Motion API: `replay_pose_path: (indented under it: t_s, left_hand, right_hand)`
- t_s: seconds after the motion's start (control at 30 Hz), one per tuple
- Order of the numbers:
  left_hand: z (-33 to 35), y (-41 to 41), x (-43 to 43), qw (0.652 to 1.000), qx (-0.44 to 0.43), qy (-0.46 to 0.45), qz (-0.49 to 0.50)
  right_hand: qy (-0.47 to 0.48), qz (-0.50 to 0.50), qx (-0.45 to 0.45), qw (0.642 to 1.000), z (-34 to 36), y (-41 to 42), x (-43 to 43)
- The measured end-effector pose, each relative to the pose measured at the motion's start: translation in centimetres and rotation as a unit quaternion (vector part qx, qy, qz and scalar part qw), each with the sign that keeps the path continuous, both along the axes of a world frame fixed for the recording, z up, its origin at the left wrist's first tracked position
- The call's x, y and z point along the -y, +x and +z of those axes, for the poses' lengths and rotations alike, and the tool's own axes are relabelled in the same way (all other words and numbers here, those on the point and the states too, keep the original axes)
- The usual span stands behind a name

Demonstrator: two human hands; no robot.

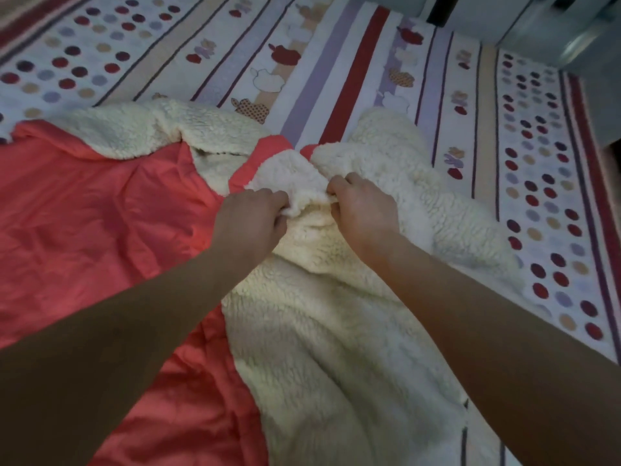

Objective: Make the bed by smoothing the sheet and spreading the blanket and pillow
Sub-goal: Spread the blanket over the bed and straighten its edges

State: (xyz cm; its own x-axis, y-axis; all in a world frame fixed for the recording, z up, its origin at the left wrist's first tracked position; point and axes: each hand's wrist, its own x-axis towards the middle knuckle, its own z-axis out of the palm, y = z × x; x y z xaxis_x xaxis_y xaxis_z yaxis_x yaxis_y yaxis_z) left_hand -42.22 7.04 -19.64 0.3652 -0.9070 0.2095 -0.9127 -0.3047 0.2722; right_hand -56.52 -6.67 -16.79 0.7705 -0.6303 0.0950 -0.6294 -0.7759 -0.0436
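Hands (250,213) (361,210) grip fleecy blanket (336,331) on patterned sheet (369,79).

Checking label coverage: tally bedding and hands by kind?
Coral blanket with cream fleece lining: 1
Striped, dotted bed sheet: 1
Bare hands: 2, left hand and right hand, both gripping the fleece
Pillows: 0 in view
Total: 4

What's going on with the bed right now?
A person is partway through spreading the blanket. Both the left hand and the right hand grip a bunched fold of its cream fleece side, close together. The coral side lies flatter to the left, the far edge is folded over, and the patterned sheet shows beyond. No pillow is in view.
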Motion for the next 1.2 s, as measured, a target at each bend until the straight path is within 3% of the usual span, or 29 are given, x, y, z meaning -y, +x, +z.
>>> replay_pose_path:
  t_s: [0.43, 0.63, 0.83, 1.2]
  left_hand:
    - [4.2, -19.7, -4.2, 0.999, -0.002, -0.007, -0.031]
    - [4.7, -29.8, -3.8, 0.992, 0.011, 0.022, -0.120]
    - [3.2, -38.3, -4.8, 0.982, -0.028, 0.055, -0.177]
    - [-0.9, -46.3, -8.2, 0.969, -0.086, 0.104, -0.208]
  right_hand:
    - [0.019, 0.009, 0.027, 0.999, 3.1, -19.2, -3.2]
    - [0.046, -0.040, 0.031, 0.998, 3.1, -29.9, -3.2]
    - [0.061, -0.090, 0.012, 0.994, 1.1, -39.5, -4.9]
    - [0.089, -0.157, 0.009, 0.983, -2.6, -48.0, -10.7]
